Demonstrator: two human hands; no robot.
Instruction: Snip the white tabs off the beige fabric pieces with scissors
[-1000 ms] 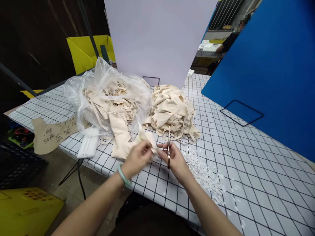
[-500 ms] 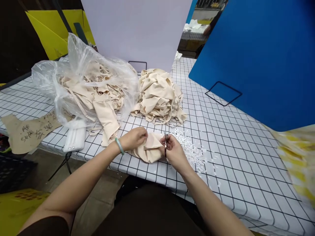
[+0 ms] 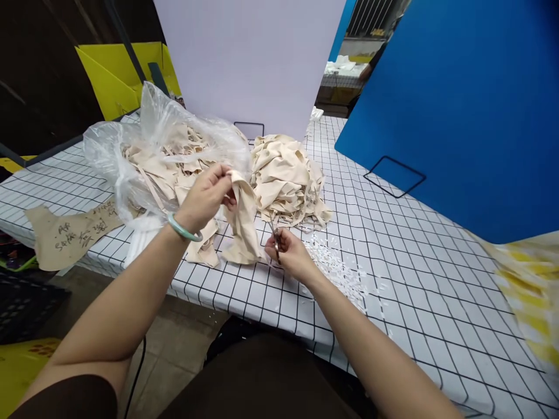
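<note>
My left hand (image 3: 209,195), with a pale green bangle (image 3: 183,228) on its wrist, pinches the top of a beige fabric piece (image 3: 244,224). The cloth hangs down from the fingers, its lower end at the checked table cover. My right hand (image 3: 290,253) is closed around small scissors (image 3: 276,240) whose blades point away from me. The scissors are just right of the hanging cloth. Behind my hands lies a heaped pile of beige fabric pieces (image 3: 286,174). More beige pieces sit in an open clear plastic bag (image 3: 111,148) to the left.
Many small white scraps (image 3: 336,267) are scattered right of my right hand. A marked brown paper pattern (image 3: 65,238) overhangs the table's left edge. A pale panel (image 3: 248,64) stands at the back, and a blue panel (image 3: 463,116) at the right.
My left hand has lifted the fabric piece up and to the left, so it now hangs rather than lying bunched. My right hand with the scissors has shifted slightly left.
</note>
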